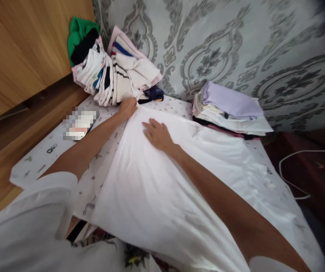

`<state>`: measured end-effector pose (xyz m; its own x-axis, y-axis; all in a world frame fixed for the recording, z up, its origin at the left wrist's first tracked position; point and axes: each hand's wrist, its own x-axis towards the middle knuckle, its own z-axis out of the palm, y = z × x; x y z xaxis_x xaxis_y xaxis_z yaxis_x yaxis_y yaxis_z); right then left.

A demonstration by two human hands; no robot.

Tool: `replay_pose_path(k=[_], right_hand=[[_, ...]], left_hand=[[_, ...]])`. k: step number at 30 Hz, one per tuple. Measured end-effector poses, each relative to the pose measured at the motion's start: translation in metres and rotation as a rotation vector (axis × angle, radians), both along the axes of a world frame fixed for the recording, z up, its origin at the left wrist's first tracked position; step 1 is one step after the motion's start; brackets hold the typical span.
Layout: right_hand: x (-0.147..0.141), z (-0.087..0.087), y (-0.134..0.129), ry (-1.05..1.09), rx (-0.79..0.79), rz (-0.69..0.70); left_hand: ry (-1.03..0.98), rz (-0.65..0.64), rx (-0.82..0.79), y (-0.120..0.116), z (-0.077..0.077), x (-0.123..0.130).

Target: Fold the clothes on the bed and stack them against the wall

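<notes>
On table (31, 166), white cloth (145, 181) lies spread, being drawn straight and smoothed by look of it. Left hand (128, 107) clenched on its far edge, near clothes pile (122, 73); right hand (158, 136) open, fingers spread, resting on top, pinching nothing I can see. Next move calls for firm left grip and light right palm, since creases show right of right forearm. Cloth fans from left grip toward person and passes beneath right hand, nearer folded stack (227, 102) on right side.
</notes>
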<state>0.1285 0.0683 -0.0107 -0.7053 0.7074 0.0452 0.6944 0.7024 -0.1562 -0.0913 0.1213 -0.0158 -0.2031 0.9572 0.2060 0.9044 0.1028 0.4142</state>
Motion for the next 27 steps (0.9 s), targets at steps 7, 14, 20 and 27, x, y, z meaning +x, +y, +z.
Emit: replay_pose_path(k=[7, 14, 20, 27], right_hand=[[0.013, 0.002, -0.092, 0.036, -0.116, 0.088], [0.012, 0.007, -0.232, 0.2, -0.323, 0.5], [0.038, 0.036, -0.28, 0.368, -0.611, 0.706], [0.135, 0.011, -0.319, 0.718, -1.102, 0.075]], left_hand=[[-0.092, -0.18, 0.174, -0.034, -0.009, -0.004], [-0.061, -0.534, 0.065, -0.145, 0.005, 0.041], [-0.082, -0.783, -0.02, -0.219, 0.016, 0.071], [-0.027, -0.904, -0.117, -0.295, 0.042, 0.104]])
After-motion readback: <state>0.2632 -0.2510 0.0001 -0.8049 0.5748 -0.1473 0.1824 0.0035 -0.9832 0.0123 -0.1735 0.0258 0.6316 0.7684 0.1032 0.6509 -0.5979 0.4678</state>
